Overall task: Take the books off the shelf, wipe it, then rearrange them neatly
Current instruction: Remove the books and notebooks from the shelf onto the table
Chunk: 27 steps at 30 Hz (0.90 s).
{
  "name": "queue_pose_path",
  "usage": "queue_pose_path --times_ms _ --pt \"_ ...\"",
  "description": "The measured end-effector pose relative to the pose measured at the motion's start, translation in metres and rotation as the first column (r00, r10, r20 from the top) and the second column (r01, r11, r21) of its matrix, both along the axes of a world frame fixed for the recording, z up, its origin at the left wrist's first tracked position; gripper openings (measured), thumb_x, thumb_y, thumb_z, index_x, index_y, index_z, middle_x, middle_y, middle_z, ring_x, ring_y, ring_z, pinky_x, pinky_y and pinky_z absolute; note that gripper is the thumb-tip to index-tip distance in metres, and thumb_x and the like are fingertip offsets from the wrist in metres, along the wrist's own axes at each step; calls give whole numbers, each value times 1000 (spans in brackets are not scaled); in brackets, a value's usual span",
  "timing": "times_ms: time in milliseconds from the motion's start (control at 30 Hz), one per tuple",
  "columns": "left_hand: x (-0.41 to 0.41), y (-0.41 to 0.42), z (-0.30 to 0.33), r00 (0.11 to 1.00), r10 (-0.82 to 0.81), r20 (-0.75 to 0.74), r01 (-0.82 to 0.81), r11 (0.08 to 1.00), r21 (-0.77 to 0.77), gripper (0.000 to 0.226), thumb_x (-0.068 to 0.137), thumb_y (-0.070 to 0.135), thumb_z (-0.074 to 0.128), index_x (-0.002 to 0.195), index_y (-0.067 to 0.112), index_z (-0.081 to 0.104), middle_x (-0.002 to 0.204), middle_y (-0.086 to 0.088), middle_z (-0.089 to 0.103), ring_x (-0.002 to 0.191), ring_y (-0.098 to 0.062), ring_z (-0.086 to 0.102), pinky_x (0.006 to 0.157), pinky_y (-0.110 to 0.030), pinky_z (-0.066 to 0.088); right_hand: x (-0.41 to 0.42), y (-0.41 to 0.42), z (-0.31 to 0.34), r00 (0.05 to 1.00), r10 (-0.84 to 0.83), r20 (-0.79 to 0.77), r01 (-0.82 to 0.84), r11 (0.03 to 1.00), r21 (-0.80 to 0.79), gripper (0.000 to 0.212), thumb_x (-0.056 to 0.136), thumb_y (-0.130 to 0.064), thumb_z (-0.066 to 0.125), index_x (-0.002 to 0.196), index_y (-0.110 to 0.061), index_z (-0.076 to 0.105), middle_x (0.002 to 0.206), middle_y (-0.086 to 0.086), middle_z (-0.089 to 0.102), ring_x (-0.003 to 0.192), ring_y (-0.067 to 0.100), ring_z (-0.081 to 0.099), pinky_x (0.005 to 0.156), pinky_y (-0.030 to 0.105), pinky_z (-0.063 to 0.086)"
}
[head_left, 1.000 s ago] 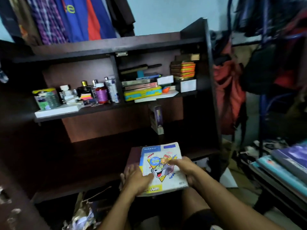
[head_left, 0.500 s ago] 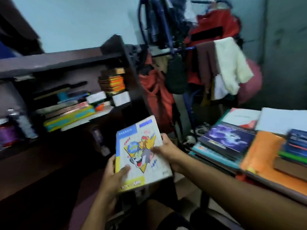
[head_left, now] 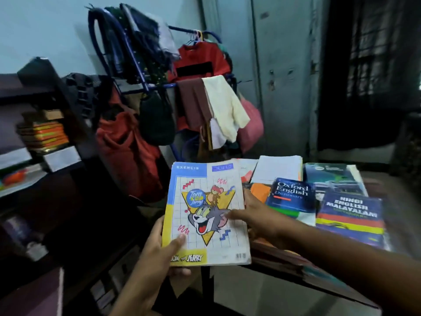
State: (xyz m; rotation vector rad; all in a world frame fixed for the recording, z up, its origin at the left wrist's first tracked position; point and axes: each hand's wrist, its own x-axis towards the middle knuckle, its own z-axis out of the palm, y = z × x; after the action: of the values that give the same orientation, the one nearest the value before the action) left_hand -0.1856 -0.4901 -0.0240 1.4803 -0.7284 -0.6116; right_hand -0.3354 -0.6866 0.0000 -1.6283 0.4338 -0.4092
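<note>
A Tom and Jerry exercise book hangs in the air at centre, cover up, held by both hands. My left hand grips its lower left corner, thumb on the cover. My right hand holds its right edge, thumb lying across the cover. The dark wooden shelf stands at the left, with a stack of orange books on its upper level. To the right, several books lie on a table, among them an Oxford English Dictionary and a Hindi English Malayalam dictionary.
A blue clothes rack loaded with garments, a cream cloth and a red bag stands behind the book. A grey door and a dark curtain fill the back right.
Both hands have carried the exercise book away from the lower shelf, up and to the right, toward the table of books. My view has swung right with it.
</note>
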Motion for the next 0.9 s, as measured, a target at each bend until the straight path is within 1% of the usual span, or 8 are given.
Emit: queue_pose_path --times_ms 133,267,367,467,633,700,833,900 --pt "-5 -28 12 998 -65 22 65 998 4 41 100 12 61 127 41 55 111 -4 77 80 -32 75 53 -37 58 -33 -34 19 990 71 -125 -77 996 -44 47 100 -11 60 136 -30 37 113 8 75 77 21 75 56 32 57" --pt "-4 -52 12 999 -48 19 49 999 -20 43 99 9 61 129 41 59 108 -5 77 70 -24 71 49 -33 57 -45 -63 28 984 123 -132 -128 991 -26 43 101 -14 59 139 -27 43 108 15 76 83 36 74 65 40 64" --pt "5 -58 8 1000 -12 19 13 1000 -7 44 98 10 62 128 41 62 101 -3 77 63 -19 68 44 -31 56 -51 -73 24 973 170 -154 -178 983 -38 38 103 -17 57 138 -26 49 108 18 75 85 36 74 66 37 63" --pt "23 -50 7 1000 11 0 -11 1000 14 48 97 9 63 130 43 62 101 -3 78 60 -15 67 41 -29 53 -53 -75 15 961 162 -225 -201 967 -159 27 104 -22 57 131 -20 55 102 24 73 85 37 75 70 41 64" --pt "55 -28 -3 994 101 -31 -98 990 102 53 94 7 66 134 40 61 89 -4 77 55 -11 65 38 -23 47 -47 -68 0 938 156 -309 -253 919 -303 31 102 -24 61 131 -13 58 98 14 75 78 26 76 71 41 63" --pt "63 -21 -6 990 123 -72 -115 987 108 51 92 6 67 131 39 64 85 -7 76 52 -11 64 37 -20 45 -43 -62 1 914 175 -367 -323 861 -393 28 101 -29 62 127 -18 60 92 6 76 74 20 76 74 40 63" --pt "69 -26 -8 985 113 -133 -104 992 71 58 80 11 79 131 35 66 87 -9 73 52 -12 61 36 -21 42 -18 -69 25 931 29 -363 -316 561 -765 28 97 -39 65 123 -27 65 98 -11 72 83 5 68 76 19 52" --pt "74 -43 -8 982 104 -154 -94 993 71 50 89 7 71 132 33 65 83 -9 69 48 -11 56 35 -21 40 9 -87 34 949 -24 -314 -266 471 -841 29 97 -38 65 122 -24 65 106 -7 71 94 10 65 80 25 51"
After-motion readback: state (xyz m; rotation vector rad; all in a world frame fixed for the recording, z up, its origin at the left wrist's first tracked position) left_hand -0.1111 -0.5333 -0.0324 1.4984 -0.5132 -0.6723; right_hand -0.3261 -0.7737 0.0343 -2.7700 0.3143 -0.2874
